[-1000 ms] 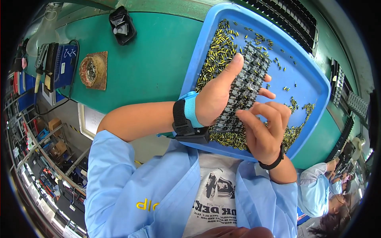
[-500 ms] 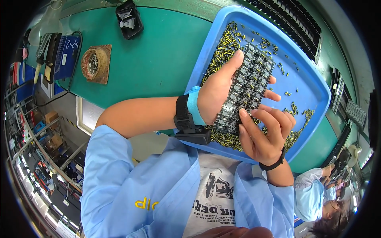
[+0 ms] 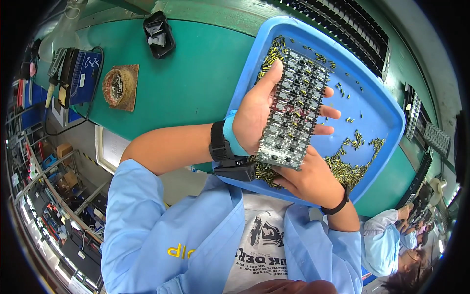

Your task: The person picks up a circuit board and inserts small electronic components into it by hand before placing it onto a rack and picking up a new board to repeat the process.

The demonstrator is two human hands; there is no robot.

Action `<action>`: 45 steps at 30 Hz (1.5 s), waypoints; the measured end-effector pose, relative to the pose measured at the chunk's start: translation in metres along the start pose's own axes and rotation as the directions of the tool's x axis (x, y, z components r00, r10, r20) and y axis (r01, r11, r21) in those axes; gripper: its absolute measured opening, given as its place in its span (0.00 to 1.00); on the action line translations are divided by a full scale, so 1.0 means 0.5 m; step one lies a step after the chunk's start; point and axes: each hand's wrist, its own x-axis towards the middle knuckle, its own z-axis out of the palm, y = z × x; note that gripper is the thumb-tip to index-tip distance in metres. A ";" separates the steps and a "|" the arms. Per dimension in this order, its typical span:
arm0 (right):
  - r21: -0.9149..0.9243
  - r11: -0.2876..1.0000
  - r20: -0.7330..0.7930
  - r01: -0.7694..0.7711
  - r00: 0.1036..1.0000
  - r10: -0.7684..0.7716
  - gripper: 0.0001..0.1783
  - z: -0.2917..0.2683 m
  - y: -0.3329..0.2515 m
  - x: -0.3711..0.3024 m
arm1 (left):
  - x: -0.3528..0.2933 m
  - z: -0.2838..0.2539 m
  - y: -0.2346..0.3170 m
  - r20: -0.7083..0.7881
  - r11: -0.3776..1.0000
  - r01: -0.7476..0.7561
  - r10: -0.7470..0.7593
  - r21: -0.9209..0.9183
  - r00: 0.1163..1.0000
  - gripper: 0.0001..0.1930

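A dark panel of small circuit boards point(image 3: 296, 105) rests across my left hand point(image 3: 252, 117), thumb along its near left edge and fingertips showing past the right edge. Several small black-and-yellow cylindrical parts sit on the panel. Beneath it is a blue plastic tray point(image 3: 387, 117) with many loose parts of the same kind point(image 3: 345, 169) heaped along its sides. My right hand point(image 3: 316, 179) is low in the tray, by the panel's lower end. The panel and the hand itself hide most of its fingers, so whether they pinch anything does not show.
On the green bench point(image 3: 196, 73) stand a small black box point(image 3: 159, 36), a round crusted pot point(image 3: 115, 87) on a brown square and a blue soldering station point(image 3: 85, 73). Black racks point(image 3: 342, 29) lie beyond the tray. Another person point(image 3: 387, 245) sits at the lower right.
My right hand has left the panel's face and dropped beside and partly under its lower end. My left hand and the panel have shifted slightly left, with the panel's face turned more upward.
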 end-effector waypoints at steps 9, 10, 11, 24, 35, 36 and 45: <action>0.020 0.999 -0.054 0.041 0.998 -0.040 0.09 -0.031 -0.011 0.006 | 0.000 0.014 -0.003 -0.119 1.000 -0.012 0.012 0.007 0.993 0.45; 0.019 0.999 -0.056 0.037 0.998 -0.036 0.09 -0.037 -0.010 0.003 | 0.001 0.016 -0.003 -0.126 1.000 -0.006 0.004 -0.012 0.992 0.45; 0.068 0.998 -0.107 -0.015 0.994 0.022 0.09 -0.046 -0.008 -0.002 | 0.000 0.017 -0.003 -0.134 1.000 -0.002 -0.002 -0.031 0.991 0.45; 0.503 0.814 -0.368 -0.290 0.780 0.506 0.07 -0.059 0.005 -0.021 | -0.005 0.003 -0.003 -0.033 1.000 0.004 -0.003 0.028 0.999 0.45; 0.808 0.587 -0.358 -0.055 0.745 0.563 0.07 -0.051 0.015 -0.021 | -0.008 -0.003 0.005 -0.019 0.998 0.048 -0.047 0.036 0.999 0.45; 0.731 0.682 -0.414 -0.042 0.767 0.491 0.06 -0.046 0.026 -0.022 | -0.006 0.000 0.003 -0.018 0.998 0.047 -0.046 0.035 0.999 0.45; 0.888 0.454 -0.265 -0.077 0.721 0.640 0.05 -0.049 0.002 -0.021 | -0.008 0.005 0.002 -0.116 0.998 0.009 -0.002 0.063 0.993 0.47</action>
